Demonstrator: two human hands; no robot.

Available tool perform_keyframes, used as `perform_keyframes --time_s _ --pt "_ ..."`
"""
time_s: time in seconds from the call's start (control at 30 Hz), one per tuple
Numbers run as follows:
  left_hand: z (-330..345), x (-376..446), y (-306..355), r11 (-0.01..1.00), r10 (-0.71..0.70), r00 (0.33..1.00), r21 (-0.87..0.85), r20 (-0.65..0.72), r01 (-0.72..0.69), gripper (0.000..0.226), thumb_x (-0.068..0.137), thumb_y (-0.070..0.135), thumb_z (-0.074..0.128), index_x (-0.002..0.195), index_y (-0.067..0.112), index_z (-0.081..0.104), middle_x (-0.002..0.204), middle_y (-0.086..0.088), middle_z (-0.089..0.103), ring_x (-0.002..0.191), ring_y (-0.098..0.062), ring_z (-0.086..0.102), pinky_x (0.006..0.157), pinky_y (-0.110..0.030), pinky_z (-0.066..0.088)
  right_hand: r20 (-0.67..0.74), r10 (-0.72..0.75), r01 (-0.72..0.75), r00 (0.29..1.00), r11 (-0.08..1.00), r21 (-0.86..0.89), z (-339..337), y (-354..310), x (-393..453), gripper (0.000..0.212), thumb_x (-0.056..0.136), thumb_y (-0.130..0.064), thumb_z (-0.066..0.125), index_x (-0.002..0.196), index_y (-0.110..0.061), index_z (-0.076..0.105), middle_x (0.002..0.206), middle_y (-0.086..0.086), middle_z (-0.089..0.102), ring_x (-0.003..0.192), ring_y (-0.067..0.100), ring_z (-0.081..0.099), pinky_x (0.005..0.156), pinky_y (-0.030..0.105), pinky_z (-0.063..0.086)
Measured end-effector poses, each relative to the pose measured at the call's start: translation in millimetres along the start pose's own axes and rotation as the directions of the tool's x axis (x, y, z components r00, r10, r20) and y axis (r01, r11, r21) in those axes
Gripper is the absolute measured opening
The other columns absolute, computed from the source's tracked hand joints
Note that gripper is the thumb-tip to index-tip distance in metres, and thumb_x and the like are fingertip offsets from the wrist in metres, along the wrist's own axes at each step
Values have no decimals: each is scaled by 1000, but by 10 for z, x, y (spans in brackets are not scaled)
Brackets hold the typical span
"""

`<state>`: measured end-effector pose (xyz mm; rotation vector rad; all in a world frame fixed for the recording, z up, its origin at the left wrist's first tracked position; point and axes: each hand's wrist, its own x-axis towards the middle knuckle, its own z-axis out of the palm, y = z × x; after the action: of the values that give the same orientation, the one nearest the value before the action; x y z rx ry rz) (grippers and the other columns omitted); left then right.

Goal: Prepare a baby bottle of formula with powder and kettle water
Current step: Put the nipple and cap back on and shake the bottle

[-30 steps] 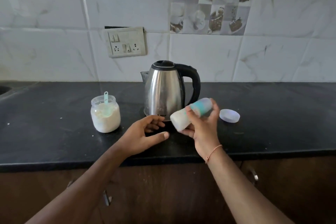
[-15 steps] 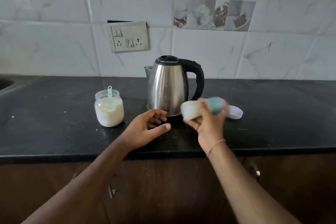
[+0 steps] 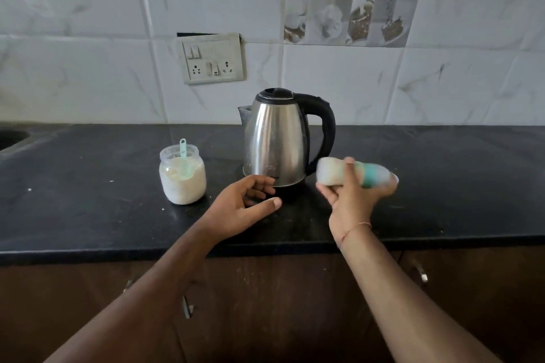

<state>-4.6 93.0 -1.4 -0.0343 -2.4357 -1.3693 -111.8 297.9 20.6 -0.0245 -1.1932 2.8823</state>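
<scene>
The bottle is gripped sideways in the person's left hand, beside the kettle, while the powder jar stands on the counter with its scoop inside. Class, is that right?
Not quite. The head view shows the right hand gripping the bottle sideways beside the kettle; the left hand holds nothing. The powder jar does stand on the counter, scoop inside.

Soft, dim daylight fills the scene, brighter on the white wall tiles than on the dark counter. The steel kettle carries pale vertical glare. Motion blur smears the bottle and right hand. Tile lines bow near the edges.
</scene>
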Motion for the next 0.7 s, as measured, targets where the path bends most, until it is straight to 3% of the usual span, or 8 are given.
perform_keyframes --time_s 0.1,0.23,0.33,0.4,0.5,0.6,0.67,0.7 --pt "10 5 -16 1000 1 1000 4 2 -1 65 79 68 76 135 37 68 121 18 76 116 -5 71 104 -41 59 254 197 -122 947 951 -284 -4 49 -96 76 90 -14 87 142 -50 44 134 6 62 114 32 74 66 53 66" --pt "12 6 -17 1000 7 1000 6 11 -8 67 76 69 76 134 37 68 120 19 76 115 -3 71 101 -34 58 -1 16 -16 1000 1000 15 -45 -8 26 79 95 -18 83 149 -44 32 140 3 52 120 35 70 68 54 67" --pt "38 11 -38 1000 7 1000 -7 14 -7 67 76 68 78 134 35 69 119 16 76 114 -5 72 99 -30 57 254 171 -102 952 959 -265 -42 28 -57 76 91 -14 86 144 -48 42 137 7 60 114 33 74 67 55 66" --pt "31 19 -45 1000 8 1000 7 6 -8 65 77 68 78 133 37 69 120 16 76 114 -5 72 97 -27 55 200 120 -71 973 968 -239 -15 1 -40 75 91 -13 86 143 -46 43 137 7 61 113 34 74 68 56 67" --pt "25 20 -52 1000 -5 1000 10 15 5 58 82 62 82 133 38 68 120 18 76 115 -3 71 96 -24 53 -63 18 -11 998 994 108 -95 -44 104 73 95 -15 82 143 -43 35 143 8 53 123 39 69 69 56 67" --pt "34 28 -64 1000 -6 1000 1 17 6 60 81 61 82 134 36 68 120 18 76 115 -3 71 96 -24 54 222 143 -95 965 972 -213 -69 6 -10 75 92 -13 85 145 -45 43 132 6 65 114 36 74 68 57 66" --pt "28 34 -56 1000 5 1000 13 -4 -5 66 77 68 79 134 36 68 119 18 76 114 -3 72 97 -24 55 200 113 -72 973 977 -199 -22 -9 -15 78 91 -13 86 146 -47 42 132 5 65 111 34 76 70 57 66" --pt "26 36 -57 1000 -2 1000 11 0 2 65 77 68 79 133 37 68 119 18 76 114 -3 72 97 -25 55 89 36 -31 995 998 -60 -50 -31 19 80 92 -14 85 148 -46 38 137 6 60 114 35 75 71 57 67"
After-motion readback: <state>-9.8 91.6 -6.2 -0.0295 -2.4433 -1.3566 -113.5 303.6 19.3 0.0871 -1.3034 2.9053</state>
